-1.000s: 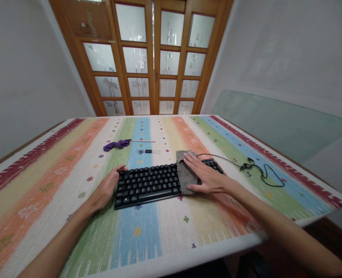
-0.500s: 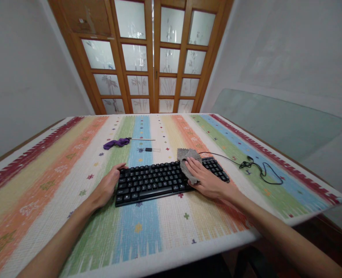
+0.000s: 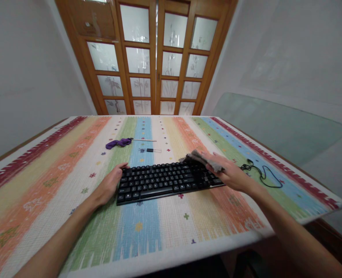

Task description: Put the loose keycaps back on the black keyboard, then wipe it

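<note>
A black keyboard [image 3: 159,181] lies on the striped tablecloth in front of me. My left hand [image 3: 110,186] grips its left end, with the fingers at the back corner and the thumb side along the edge. Over the number pad, my right hand [image 3: 233,172] holds a grey cloth [image 3: 202,157], bunched and partly lifted at the near side. Cloth and hand hide much of the keyboard's right end. I cannot tell how much of the cloth touches the keys.
Behind the keyboard lie a purple fabric item [image 3: 118,143], a thin rod [image 3: 144,140] and a small black piece with thin wires [image 3: 149,150]. A black cable [image 3: 265,178] coils at the right. The striped tablecloth [image 3: 176,220] reaches the table's front edge.
My right hand has moved right with the grey cloth, from the keys left of the number pad to over it. The cloth is now more bunched and raised. My left hand stays put.
</note>
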Demonstrator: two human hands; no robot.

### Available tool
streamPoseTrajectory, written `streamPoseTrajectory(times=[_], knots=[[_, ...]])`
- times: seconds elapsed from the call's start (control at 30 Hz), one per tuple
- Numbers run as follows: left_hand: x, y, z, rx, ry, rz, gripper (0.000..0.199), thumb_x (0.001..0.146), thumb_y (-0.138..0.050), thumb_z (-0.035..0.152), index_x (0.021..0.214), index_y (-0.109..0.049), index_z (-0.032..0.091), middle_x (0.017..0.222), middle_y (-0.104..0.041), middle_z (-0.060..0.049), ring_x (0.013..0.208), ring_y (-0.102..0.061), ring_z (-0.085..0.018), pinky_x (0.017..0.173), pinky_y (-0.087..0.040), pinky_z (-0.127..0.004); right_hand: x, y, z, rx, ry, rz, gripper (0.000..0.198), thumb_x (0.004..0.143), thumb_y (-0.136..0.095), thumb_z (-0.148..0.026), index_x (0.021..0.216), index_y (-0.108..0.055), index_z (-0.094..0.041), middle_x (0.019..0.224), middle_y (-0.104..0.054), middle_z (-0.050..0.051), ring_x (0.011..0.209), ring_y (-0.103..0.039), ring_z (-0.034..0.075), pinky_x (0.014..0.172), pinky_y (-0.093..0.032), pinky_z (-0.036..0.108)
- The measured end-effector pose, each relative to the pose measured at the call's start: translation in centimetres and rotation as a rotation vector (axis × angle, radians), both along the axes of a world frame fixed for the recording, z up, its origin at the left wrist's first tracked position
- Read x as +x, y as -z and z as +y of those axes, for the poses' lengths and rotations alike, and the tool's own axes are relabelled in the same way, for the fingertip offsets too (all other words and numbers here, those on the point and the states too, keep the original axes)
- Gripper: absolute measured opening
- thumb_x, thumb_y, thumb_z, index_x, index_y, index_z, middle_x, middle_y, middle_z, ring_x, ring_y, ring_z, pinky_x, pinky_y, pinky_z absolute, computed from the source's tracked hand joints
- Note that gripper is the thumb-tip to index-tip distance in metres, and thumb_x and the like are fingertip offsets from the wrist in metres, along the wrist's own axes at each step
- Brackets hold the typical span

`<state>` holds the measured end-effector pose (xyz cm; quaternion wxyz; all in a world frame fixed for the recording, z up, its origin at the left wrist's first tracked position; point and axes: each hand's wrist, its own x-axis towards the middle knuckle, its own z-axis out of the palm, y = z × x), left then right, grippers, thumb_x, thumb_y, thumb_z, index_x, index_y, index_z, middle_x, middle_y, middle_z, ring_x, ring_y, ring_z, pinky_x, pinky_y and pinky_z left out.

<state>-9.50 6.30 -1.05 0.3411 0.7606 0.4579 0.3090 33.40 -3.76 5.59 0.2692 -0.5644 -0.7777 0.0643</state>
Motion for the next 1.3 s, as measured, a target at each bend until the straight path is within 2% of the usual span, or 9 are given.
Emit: streamPoseTrajectory(times=[0.1,0.17,0.3,0.47,0.6,0.77,1.03,1.17,1.3], knots=[[0.0,0.0,0.0,0.005,-0.005,-0.001,0.08,0.095,-0.021,0.073,0.138,-0.048,0.012,0.132,-0.061,-0.016,0.121,-0.057,-0.032,0.11,-0.041,-0.049,0.9,0.5,-0.5,-0.247,-0.24,-0.231,0.074,0.085,-0.06,-0.068,0.143,-0.055,-0.021,0.156,-0.042,0.012,0.148,-0.031,0.036,0.12,-0.028,0.057],[-0.1,0.1,0.0,0.012,-0.003,-0.003,0.079,0.095,-0.021,0.073,0.138,-0.048,0.012,0.132,-0.061,-0.016,0.121,-0.058,-0.032,0.109,-0.042,-0.049,1.2,1.0,-0.3,-0.324,-0.292,-0.248,0.074,0.088,-0.056,-0.068,0.145,-0.052,-0.021,0.159,-0.035,0.012,0.149,-0.027,0.035,0.12,-0.027,0.057],[-0.1,0.1,0.0,0.016,-0.004,-0.01,0.076,0.096,-0.022,0.072,0.137,-0.049,0.013,0.133,-0.061,-0.015,0.12,-0.059,-0.032,0.109,-0.043,-0.048,1.3,2.1,1.9,-0.232,-0.178,-0.222,0.064,0.097,-0.046,-0.06,0.142,-0.054,-0.017,0.159,-0.035,0.016,0.148,-0.032,0.034,0.119,-0.029,0.055],[-0.1,0.2,0.1,0.014,-0.014,0.001,0.079,0.095,-0.022,0.074,0.138,-0.049,0.013,0.133,-0.061,-0.016,0.121,-0.058,-0.032,0.109,-0.042,-0.049,1.6,3.0,5.9,-0.189,-0.174,-0.255,0.042,0.089,-0.063,-0.045,0.117,-0.066,-0.014,0.123,-0.068,0.018,0.112,-0.064,0.031,0.097,-0.051,0.045],[-0.2,0.2,0.1,0.013,-0.013,0.005,0.079,0.094,-0.022,0.074,0.138,-0.049,0.014,0.133,-0.061,-0.016,0.121,-0.058,-0.033,0.109,-0.043,-0.05,1.9,3.3,7.6,-0.189,-0.207,-0.256,0.024,0.089,-0.062,-0.037,0.094,-0.071,-0.015,0.102,-0.073,0.012,0.095,-0.067,0.026,0.087,-0.052,0.038],[-0.2,0.0,0.1,0.016,0.0,0.016,0.079,0.095,-0.021,0.073,0.139,-0.048,0.013,0.134,-0.061,-0.016,0.123,-0.057,-0.032,0.109,-0.042,-0.049,1.5,3.6,8.1,-0.151,-0.197,-0.259,0.031,0.092,-0.055,-0.033,0.069,-0.068,-0.016,0.083,-0.069,0.01,0.081,-0.064,0.022,0.076,-0.049,0.031],[-0.2,0.1,0.2,0.031,-0.003,0.019,0.077,0.095,-0.021,0.071,0.138,-0.049,0.014,0.132,-0.062,-0.015,0.121,-0.058,-0.032,0.109,-0.043,-0.048,0.7,3.5,9.1,-0.11,-0.112,-0.316,0.03,0.092,-0.055,-0.03,0.066,-0.064,-0.016,0.07,-0.067,0.007,0.072,-0.061,0.02,0.069,-0.044,0.029],[-0.2,0.2,0.2,0.022,-0.004,0.005,0.073,0.097,-0.022,0.068,0.139,-0.049,0.015,0.132,-0.062,-0.015,0.119,-0.059,-0.031,0.109,-0.043,-0.048,-0.1,2.8,8.9,-0.108,-0.077,-0.386,0.019,0.093,-0.055,-0.028,0.084,-0.067,-0.016,0.086,-0.071,0.009,0.082,-0.063,0.021,0.074,-0.046,0.029],[-0.2,0.1,0.2,0.021,0.003,0.005,0.073,0.096,-0.022,0.069,0.138,-0.049,0.014,0.132,-0.061,-0.015,0.12,-0.058,-0.031,0.109,-0.042,-0.049,-2.5,3.0,8.8,-0.094,-0.022,-0.473,0.031,0.101,-0.042,-0.032,0.097,-0.064,-0.012,0.098,-0.068,0.016,0.091,-0.062,0.025,0.084,-0.045,0.034]])
